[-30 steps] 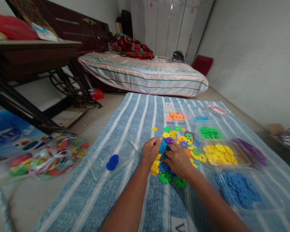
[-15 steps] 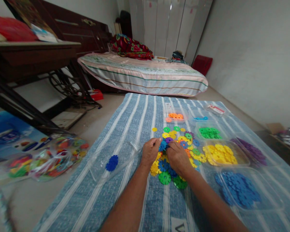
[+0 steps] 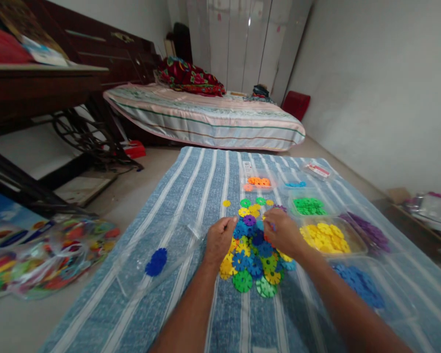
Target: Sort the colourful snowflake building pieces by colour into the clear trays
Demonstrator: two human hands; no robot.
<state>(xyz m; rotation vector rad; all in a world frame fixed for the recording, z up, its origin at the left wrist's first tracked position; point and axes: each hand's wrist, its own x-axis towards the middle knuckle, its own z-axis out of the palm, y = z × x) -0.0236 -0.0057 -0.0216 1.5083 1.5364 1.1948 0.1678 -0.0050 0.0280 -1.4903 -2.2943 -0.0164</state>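
A heap of coloured snowflake-shaped plastic discs lies on a blue striped cloth. My left hand rests on the heap's left edge, its fingers curled down onto blue discs. My right hand is over the heap's upper right, fingers pinched together around a small piece that I cannot make out. Clear trays to the right hold sorted discs: yellow, green, blue, purple and orange.
A clear tray with a few dark blue discs lies left of the heap. Bags of mixed discs sit on the floor at left. A mattress lies beyond the cloth, and a dark table stands far left.
My right hand has moved up and to the right across the heap and now pinches. The left hand stays at the heap's left edge. The camera has shifted slightly.
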